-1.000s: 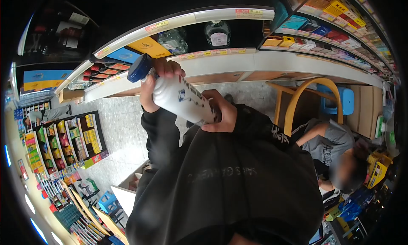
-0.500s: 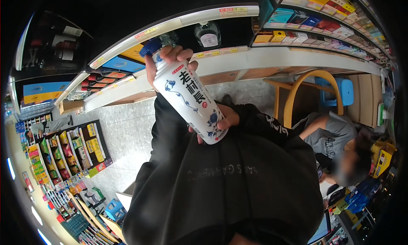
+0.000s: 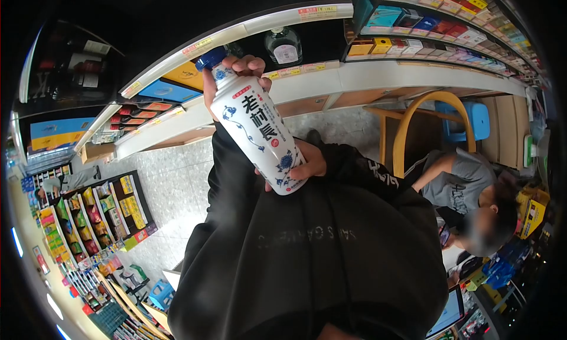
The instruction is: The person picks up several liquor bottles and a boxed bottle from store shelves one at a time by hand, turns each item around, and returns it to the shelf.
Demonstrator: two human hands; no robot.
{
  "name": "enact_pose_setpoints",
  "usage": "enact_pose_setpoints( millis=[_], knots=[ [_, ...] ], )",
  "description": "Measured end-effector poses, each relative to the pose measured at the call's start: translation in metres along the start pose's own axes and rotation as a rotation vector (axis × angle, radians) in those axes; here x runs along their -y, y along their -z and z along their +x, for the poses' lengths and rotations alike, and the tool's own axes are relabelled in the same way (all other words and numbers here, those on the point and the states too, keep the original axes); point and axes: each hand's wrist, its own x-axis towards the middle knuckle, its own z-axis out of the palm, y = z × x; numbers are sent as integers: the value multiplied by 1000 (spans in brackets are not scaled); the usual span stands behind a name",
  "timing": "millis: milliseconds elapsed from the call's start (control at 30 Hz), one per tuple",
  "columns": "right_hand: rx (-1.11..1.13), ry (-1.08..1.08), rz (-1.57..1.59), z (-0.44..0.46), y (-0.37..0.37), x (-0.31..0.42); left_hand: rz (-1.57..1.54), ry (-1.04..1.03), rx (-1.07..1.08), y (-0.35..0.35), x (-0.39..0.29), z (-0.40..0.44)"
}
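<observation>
A white bottle [image 3: 257,133] with a blue cap, black characters and blue flower drawings is tilted in front of my dark hoodie, its printed side facing up. Near its neck, my left hand [image 3: 243,67] is wrapped round the bottle, with fingers over the far side. My right hand [image 3: 310,161] grips the lower end, thumb on the front and fingertips showing past the opposite edge. The cap [image 3: 211,59] points up and left, close in view to the shelf edge.
Ahead runs a shelf [image 3: 254,26] with a clear bottle [image 3: 283,46] and boxes. A wooden chair [image 3: 401,130] and blue stool [image 3: 475,120] stand right, near a seated person [image 3: 458,180]. Snack racks [image 3: 94,213] and another person [image 3: 74,177] are left.
The bottle has turned so its large printed characters face me, and its base has swung lower. Both hands have moved with it, still holding it. The view has shifted slightly.
</observation>
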Motion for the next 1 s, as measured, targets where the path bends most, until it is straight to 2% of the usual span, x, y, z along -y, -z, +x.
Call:
enact_pose_setpoints(
  millis=[133,400,500,667,767,933,1000],
  knots=[
    [-66,4,-45,3,-5,2,-39,6,-28,1,-3,-2],
    [-34,-19,-13,12,-3,-2,-80,-11,-115,0,-16,-7],
    [-23,-5,100,13,-3,-8,38,-19,-450,-6,-21,-11],
    [63,41,174,11,2,-8,192,-68,-575,-3,-28,-18],
    [28,19,165,11,2,-10,280,-96,-754,-17,-27,-17],
    [20,1,213,12,4,-10,374,-133,-764,-16,-34,-25],
    [83,30,344,14,8,-9,440,-137,-736,-10,-40,-31]
  ],
)
